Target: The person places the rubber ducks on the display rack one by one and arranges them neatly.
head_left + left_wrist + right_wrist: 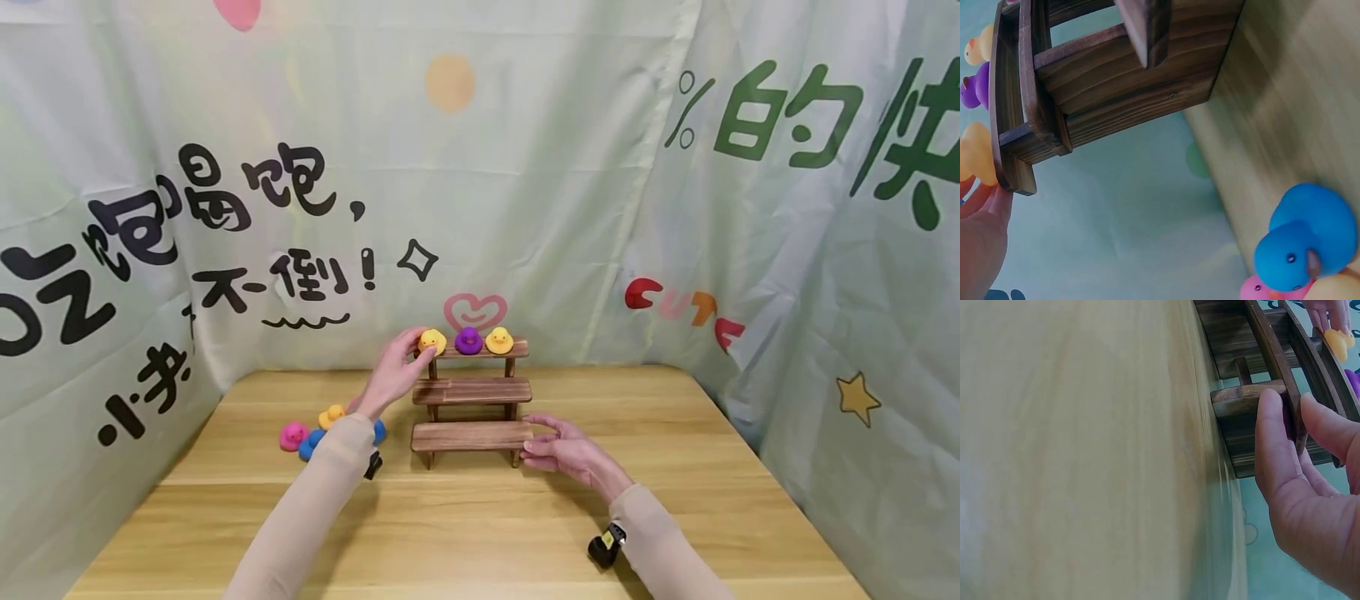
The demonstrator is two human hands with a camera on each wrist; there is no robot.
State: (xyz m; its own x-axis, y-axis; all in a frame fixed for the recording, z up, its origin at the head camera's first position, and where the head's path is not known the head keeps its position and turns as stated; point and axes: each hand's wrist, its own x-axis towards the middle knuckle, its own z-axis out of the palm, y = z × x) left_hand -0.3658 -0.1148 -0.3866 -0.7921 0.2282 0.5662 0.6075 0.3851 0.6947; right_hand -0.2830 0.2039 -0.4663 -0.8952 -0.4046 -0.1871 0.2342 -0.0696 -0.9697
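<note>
A three-tier wooden stand [472,389] rises on the table, its dark underside [1129,75] filling the upper left wrist view. Along its top step sit a purple rubber duck [468,341] in the middle and a yellow rubber duck [499,340] on the right. At that step's left end my left hand [397,371] holds another yellow rubber duck [432,341] between thumb and fingers, close over the wood. My right hand [566,452] grips the right end of the lowest step; in the right wrist view its thumb [1329,428] and fingers are on either side of the board.
Left of the stand lie several rubber ducks: a pink one [293,436], a yellow one [331,416] and blue ones [1313,231], partly behind the left forearm. A printed cloth [525,208] hangs around the wooden table [465,533] at the back and sides.
</note>
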